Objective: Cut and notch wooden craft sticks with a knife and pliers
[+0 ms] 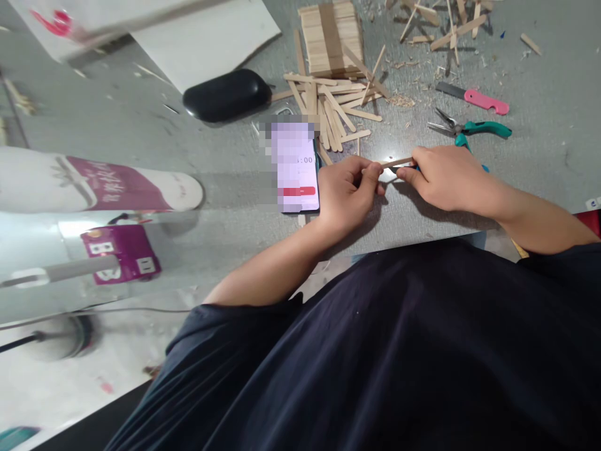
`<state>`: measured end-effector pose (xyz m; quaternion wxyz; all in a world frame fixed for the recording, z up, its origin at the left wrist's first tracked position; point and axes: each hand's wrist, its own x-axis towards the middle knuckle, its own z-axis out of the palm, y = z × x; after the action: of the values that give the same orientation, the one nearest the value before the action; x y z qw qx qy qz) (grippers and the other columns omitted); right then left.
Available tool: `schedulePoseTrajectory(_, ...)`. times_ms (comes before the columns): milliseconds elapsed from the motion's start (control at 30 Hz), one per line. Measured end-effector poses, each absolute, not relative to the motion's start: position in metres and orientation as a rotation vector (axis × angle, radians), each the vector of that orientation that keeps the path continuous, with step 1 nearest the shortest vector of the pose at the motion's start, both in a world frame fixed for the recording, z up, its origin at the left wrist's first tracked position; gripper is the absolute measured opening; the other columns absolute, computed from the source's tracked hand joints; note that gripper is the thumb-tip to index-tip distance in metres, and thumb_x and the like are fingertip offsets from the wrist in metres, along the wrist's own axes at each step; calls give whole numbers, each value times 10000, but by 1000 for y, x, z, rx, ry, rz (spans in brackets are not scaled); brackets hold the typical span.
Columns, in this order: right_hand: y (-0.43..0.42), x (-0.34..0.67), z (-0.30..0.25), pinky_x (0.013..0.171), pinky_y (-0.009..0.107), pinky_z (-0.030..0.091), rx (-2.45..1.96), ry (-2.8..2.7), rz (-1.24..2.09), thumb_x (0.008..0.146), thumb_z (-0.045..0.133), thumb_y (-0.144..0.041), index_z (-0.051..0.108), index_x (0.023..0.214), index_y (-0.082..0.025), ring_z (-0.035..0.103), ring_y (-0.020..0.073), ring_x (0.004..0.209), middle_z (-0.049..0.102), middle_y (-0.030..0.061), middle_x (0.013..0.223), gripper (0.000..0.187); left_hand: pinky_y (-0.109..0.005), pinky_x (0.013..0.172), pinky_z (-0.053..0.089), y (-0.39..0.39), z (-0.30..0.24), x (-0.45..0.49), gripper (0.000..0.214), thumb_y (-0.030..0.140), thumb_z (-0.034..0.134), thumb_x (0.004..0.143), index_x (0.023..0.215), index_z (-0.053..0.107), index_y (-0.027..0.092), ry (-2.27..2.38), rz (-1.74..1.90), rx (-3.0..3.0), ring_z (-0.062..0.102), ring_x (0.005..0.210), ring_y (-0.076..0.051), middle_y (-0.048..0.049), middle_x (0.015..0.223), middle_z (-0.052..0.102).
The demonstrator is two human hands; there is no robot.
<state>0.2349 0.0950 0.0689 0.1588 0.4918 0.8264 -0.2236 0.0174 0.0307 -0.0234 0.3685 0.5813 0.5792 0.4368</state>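
Between my two hands runs a thin wooden craft stick (397, 163). The fingers of my left hand (350, 188) pinch its left end, with the thumb on top. My right hand (446, 177) is closed around a blue-handled tool (415, 168), mostly hidden in the palm; its dark tip lies just below the stick, and its exact kind cannot be made out. The stick's right end meets my right fingers. Beside my left wrist lies a lit phone (300, 169). Just beyond my right hand, green-handled pliers (488, 129) rest with jaws apart.
Loose craft sticks (335, 109) lie beyond my left hand, before a stacked bundle (312, 41). A pink-handled folding knife (486, 101) is at the right. Farther left are a black case (228, 95), a white-and-purple bottle (117, 181) and a purple box (136, 241).
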Motion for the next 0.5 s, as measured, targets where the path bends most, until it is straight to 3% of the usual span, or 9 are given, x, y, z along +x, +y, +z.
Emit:
schedulePoseTrajectory(233,94,234,68,745,415,275,1395,2371,-642,1242,402,-613,722,1390,-133,795,373,1058,870,228,1274,595,-258,577,539,28,-20,21,319,441,742,1162,922,779,234,1483,1168,1517,659,522,-109,8,656,773)
schedulePoseTrajectory(500,94,236,67,804,439,428,1404,2394,-673,1230,382,-616,702,1444,-146,803,397,1042,876,214,1229,607,-270,604,553,26,-17,21,363,496,724,1166,911,746,238,1496,1113,1489,673,556,-121,8,665,754)
